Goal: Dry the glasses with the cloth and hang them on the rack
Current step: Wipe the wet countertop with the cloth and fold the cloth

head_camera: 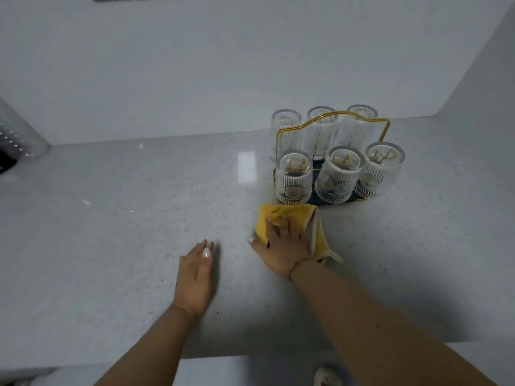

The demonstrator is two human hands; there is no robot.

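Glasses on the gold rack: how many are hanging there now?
6, all upside down on the rack: three in the back row, three in front. None look hidden.

There are 6 glasses, all upside down on 1 rack [333, 122] made of gold wire. 3 glasses are in the back row: back left glass [285, 129], back middle glass [320, 129] and back right glass [359, 123]. 3 glasses are in the front row: front left glass [294, 176], front middle glass [338, 175] and front right glass [380, 169]. There is 1 yellow cloth [281, 215] just in front of the rack. There are 2 hands: 1 left hand [195, 277] and 1 right hand [281, 246]. All of it is on 1 gray counter [111, 218]. 1 shoe [327, 377] shows at the bottom edge.
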